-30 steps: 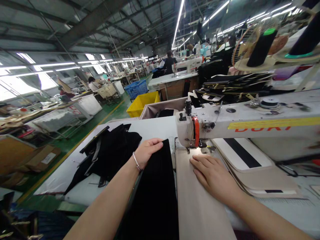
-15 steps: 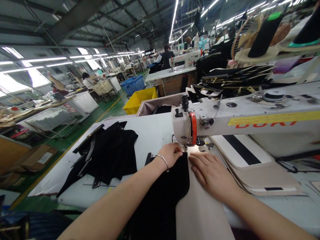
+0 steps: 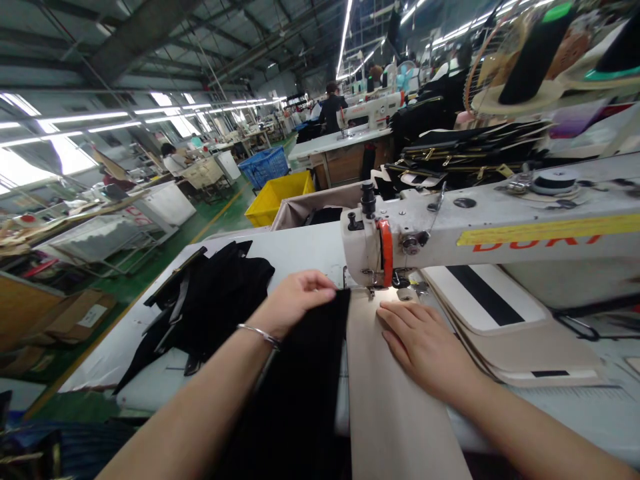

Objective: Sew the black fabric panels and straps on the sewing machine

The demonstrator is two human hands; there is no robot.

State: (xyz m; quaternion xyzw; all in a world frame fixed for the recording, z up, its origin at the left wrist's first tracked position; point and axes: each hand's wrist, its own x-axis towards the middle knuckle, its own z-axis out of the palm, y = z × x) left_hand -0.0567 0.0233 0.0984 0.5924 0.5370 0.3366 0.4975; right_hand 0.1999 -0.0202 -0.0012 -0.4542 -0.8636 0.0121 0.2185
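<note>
My left hand [image 3: 300,300], with a silver bracelet at its wrist, pinches the top corner of a black fabric piece [image 3: 295,387], which hangs down toward me. To its right a long beige panel [image 3: 385,400] lies with its far end by the needle of the sewing machine [image 3: 365,247]. Flat on that panel rests my right hand [image 3: 425,340], fingers stretched toward the lit needle area. A gap shows between the black piece's edge and the beige panel. The lower end of both pieces runs out of view.
Left on the table is a heap of black pieces [image 3: 220,300]. Beige panels with black stripes [image 3: 520,333] are stacked at the right, under the machine arm. A yellow crate [image 3: 280,197] and a blue basket [image 3: 265,167] stand beyond. A person [image 3: 333,110] is farther back.
My left hand has moved left, drawing the black piece's top edge away from the needle and off the beige panel. My right hand has stayed nearly in place.
</note>
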